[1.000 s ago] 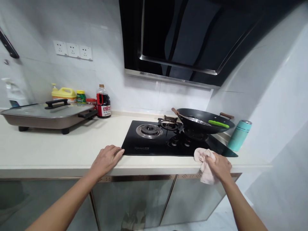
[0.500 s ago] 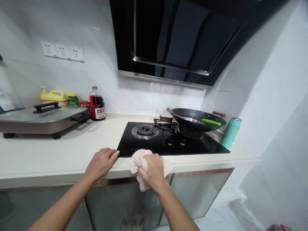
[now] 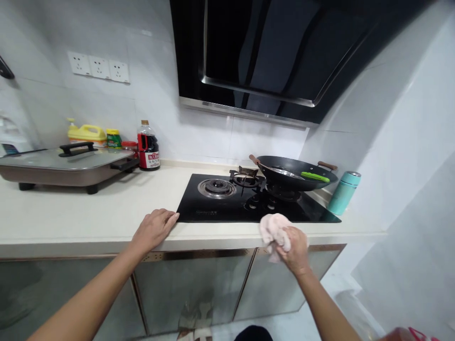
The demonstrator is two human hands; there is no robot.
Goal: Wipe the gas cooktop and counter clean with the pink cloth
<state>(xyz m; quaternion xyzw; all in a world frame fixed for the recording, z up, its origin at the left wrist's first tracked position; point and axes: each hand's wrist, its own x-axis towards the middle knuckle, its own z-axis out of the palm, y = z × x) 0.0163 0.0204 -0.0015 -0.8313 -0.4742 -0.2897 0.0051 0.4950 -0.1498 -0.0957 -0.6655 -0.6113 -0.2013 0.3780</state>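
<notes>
A bunched pale pink cloth (image 3: 273, 229) is gripped in my right hand (image 3: 295, 248), at the front edge of the counter by the lower right part of the black gas stove (image 3: 220, 210). Part of the cloth hangs over the counter edge. My left hand (image 3: 155, 228) lies flat on the cream countertop (image 3: 117, 215), its fingertips beside the stove's front left corner. On the stove, the left burner (image 3: 217, 188) is bare and a pot support (image 3: 247, 176) stands behind it.
A black wok (image 3: 295, 166) with a green-handled utensil (image 3: 315, 177) sits on the right burner. Right of it stands a turquoise flask (image 3: 344, 192). At left are a lidded electric pan (image 3: 71, 163) and a soy sauce bottle (image 3: 148, 147). A range hood (image 3: 249, 61) overhangs the stove.
My right hand has slid the cloth rightward along the counter's front edge. My left hand stays flat by the stove corner. The camera view has shifted slightly.
</notes>
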